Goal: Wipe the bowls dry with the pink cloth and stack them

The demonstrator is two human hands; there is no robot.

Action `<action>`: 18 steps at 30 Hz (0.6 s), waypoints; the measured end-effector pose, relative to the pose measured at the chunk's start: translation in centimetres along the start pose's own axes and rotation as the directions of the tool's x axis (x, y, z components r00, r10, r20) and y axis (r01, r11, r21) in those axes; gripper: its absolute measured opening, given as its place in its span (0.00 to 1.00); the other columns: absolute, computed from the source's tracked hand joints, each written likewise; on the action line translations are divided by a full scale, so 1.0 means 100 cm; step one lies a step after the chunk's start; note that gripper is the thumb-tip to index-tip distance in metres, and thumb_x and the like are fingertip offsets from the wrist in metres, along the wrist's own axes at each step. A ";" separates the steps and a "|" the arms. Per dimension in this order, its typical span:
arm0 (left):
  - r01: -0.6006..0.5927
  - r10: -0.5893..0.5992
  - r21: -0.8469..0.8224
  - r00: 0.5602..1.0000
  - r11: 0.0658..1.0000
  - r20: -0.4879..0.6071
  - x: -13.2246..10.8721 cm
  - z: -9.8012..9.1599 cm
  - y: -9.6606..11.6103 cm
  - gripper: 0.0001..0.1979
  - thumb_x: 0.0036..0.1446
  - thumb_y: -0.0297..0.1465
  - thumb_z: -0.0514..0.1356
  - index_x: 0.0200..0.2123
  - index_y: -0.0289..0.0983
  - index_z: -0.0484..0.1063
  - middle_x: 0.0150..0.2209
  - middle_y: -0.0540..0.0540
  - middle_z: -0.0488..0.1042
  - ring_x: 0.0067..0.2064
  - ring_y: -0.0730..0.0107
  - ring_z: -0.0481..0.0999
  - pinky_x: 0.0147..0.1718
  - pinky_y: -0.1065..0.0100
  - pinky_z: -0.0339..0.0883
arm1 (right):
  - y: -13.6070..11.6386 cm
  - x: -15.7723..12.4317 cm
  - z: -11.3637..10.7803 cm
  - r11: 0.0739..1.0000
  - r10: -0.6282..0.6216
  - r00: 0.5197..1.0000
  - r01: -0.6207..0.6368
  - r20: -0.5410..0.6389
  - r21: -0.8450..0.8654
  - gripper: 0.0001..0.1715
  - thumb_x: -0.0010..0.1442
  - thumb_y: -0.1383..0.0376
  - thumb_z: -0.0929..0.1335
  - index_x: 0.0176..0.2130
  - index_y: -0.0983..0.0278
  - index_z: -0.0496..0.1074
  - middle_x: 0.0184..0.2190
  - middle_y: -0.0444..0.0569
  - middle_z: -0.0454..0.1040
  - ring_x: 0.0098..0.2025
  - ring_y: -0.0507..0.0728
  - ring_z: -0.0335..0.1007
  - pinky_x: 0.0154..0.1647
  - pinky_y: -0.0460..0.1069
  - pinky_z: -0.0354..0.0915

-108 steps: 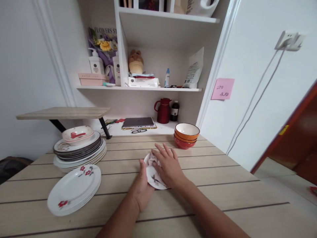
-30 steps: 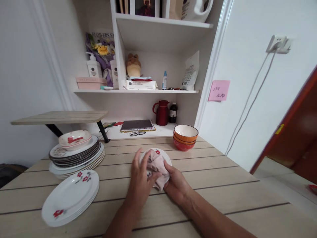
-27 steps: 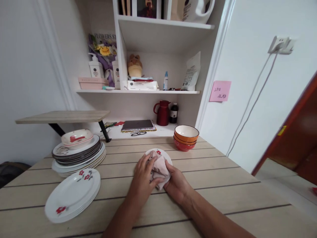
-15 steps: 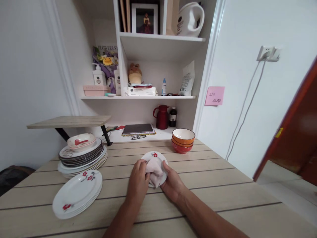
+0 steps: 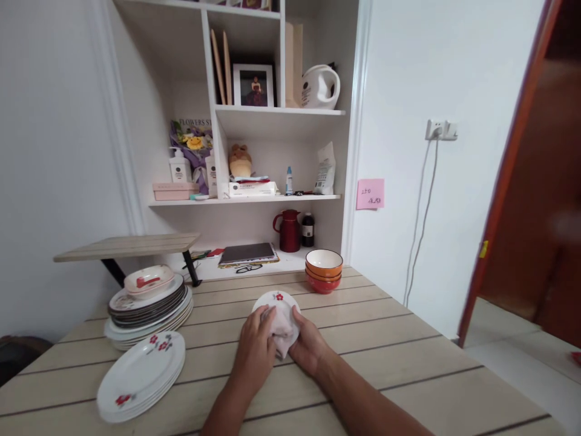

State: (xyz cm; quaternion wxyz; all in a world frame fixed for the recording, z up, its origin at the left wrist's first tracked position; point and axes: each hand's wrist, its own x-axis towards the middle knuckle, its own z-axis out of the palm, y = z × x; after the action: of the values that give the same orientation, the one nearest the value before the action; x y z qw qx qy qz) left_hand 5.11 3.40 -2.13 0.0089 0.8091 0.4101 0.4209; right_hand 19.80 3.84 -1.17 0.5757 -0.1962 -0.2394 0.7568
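A small white plate [image 5: 267,298] with a red flower near its far rim is held above the wooden table, near the middle. My right hand [image 5: 309,346] grips its right edge, thumb on top and fingers underneath. A pale pink cloth [image 5: 282,330] lies bunched on the plate's face. My left hand [image 5: 258,339] presses on the cloth from the left, its fingers curled around it. The left fingertips are partly hidden in the cloth's folds.
Oval flowered plates [image 5: 141,375] are stacked at the left front. Behind them stands a taller plate pile [image 5: 149,309] topped by a dish [image 5: 149,280]. Nested bowls [image 5: 324,270] sit at the table's back right. A laptop [image 5: 247,253], glasses [image 5: 249,268] and red jug [image 5: 289,231] are behind.
The camera view has tilted up and shifted, so everything sits lower in the picture. My left hand has slid slightly further over the cloth, while my right hand keeps its hold on the plate.
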 end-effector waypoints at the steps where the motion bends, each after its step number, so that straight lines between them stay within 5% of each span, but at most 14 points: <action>1: -0.015 0.016 -0.026 0.999 1.000 0.037 -0.001 -0.001 -0.001 0.32 0.56 0.22 0.52 0.65 0.42 0.63 0.63 0.38 0.65 0.64 0.53 0.65 0.62 0.48 0.60 | -0.001 0.001 -0.001 1.000 -0.005 1.000 0.005 0.002 -0.001 0.24 0.66 0.52 0.65 0.48 0.69 0.75 0.40 0.57 0.83 0.46 0.63 0.79 0.52 0.57 0.69; 6: -0.018 0.020 -0.025 0.994 1.000 0.104 -0.003 0.004 -0.002 0.31 0.62 0.37 0.57 0.67 0.38 0.57 0.67 0.33 0.59 0.68 0.47 0.59 0.63 0.45 0.56 | -0.001 0.002 -0.002 1.000 -0.019 0.999 0.019 0.028 -0.009 0.25 0.64 0.50 0.67 0.48 0.68 0.75 0.42 0.56 0.82 0.46 0.63 0.78 0.52 0.56 0.69; 12: 0.018 -0.019 0.076 1.000 0.997 0.017 0.004 0.013 -0.011 0.24 0.62 0.25 0.52 0.61 0.39 0.67 0.61 0.36 0.69 0.62 0.52 0.69 0.59 0.49 0.65 | 0.000 -0.002 0.001 1.000 -0.006 0.999 0.006 0.053 0.003 0.23 0.69 0.54 0.63 0.49 0.69 0.75 0.41 0.55 0.83 0.38 0.58 0.78 0.45 0.53 0.71; 18: 0.010 -0.010 0.090 1.000 0.996 0.008 0.004 0.009 -0.015 0.23 0.61 0.25 0.54 0.59 0.39 0.69 0.59 0.36 0.72 0.60 0.52 0.71 0.58 0.49 0.66 | 0.000 -0.006 0.008 1.000 0.000 0.997 -0.001 0.083 0.007 0.25 0.72 0.56 0.59 0.49 0.72 0.75 0.38 0.56 0.83 0.37 0.58 0.79 0.44 0.52 0.71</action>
State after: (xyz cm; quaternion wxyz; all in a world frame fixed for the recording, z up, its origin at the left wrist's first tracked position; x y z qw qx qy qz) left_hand 4.87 4.93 -2.93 -0.0235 0.8084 0.4326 0.3985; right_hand 19.53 3.12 -0.49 0.5658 -0.1629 -0.2604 0.7652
